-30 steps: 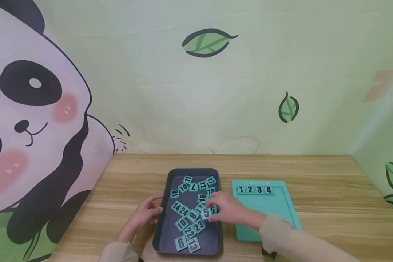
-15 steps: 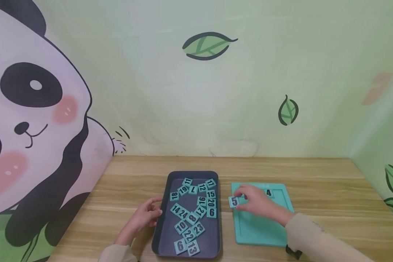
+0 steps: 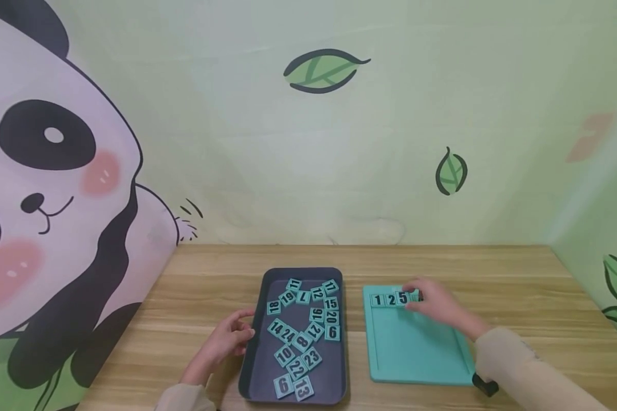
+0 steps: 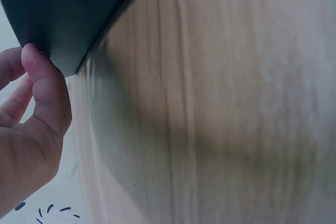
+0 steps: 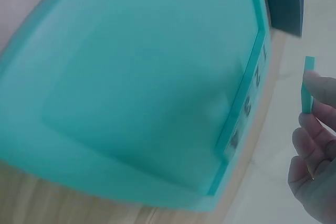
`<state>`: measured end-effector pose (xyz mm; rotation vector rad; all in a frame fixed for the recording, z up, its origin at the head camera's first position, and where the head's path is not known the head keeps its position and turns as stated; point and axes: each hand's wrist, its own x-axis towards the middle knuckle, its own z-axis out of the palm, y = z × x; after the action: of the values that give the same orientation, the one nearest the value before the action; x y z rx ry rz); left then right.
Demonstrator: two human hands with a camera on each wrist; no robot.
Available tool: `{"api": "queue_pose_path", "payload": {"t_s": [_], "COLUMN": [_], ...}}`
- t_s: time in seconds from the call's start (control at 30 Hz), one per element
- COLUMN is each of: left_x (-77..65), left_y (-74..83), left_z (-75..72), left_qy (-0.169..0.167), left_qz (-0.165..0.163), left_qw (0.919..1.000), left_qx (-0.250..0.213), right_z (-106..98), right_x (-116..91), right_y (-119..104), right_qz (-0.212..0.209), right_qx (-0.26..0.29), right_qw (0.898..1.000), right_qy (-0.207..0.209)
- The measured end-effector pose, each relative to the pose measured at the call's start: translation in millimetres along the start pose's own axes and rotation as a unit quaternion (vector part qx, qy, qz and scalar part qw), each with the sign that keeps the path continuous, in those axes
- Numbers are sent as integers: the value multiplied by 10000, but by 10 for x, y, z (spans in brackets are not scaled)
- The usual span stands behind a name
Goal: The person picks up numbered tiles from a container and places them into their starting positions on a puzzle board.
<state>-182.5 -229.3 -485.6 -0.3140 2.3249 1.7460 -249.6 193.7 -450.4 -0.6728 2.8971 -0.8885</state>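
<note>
My right hand pinches a square number tile marked 5 between thumb and fingers, over the top of a turquoise board. Tiles 1 and 2 show beside it in the board's top row. The held tile and fingers cover most of the others there. In the right wrist view the pinched tile is seen edge-on, raised above the row. My left hand rests at the left side of a dark tray, its thumb against the outer wall in the left wrist view.
Inside the tray lie several loose number tiles, among them 7, 8 and 13, at mixed angles. Both tray and board lie on a wooden table. A wall cloth with a panda and leaves stands behind.
My right hand has carried the 5 tile from above the tray rightward to the board's top row. My left hand has stayed at the tray's side.
</note>
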Motion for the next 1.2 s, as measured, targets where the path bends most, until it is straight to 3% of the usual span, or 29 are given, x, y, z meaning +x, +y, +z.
{"api": "queue_pose_path", "payload": {"t_s": [0.47, 0.73, 1.2], "left_x": [15, -6, -2], "left_y": [-11, 3, -3], "left_z": [-1, 1, 5], "left_qy": [57, 38, 8], "left_qz": [-39, -4, 10], "left_qw": [10000, 10000, 10000], "left_qx": [-3, -10, -47], "right_z": [-110, -80, -56], "right_x": [-36, -70, -135], "right_y": [376, 513, 627], "right_qz": [384, 623, 874], "right_qx": [-37, -390, -519], "right_qw": [9990, 9973, 9948], "right_qy": [208, 75, 0]}}
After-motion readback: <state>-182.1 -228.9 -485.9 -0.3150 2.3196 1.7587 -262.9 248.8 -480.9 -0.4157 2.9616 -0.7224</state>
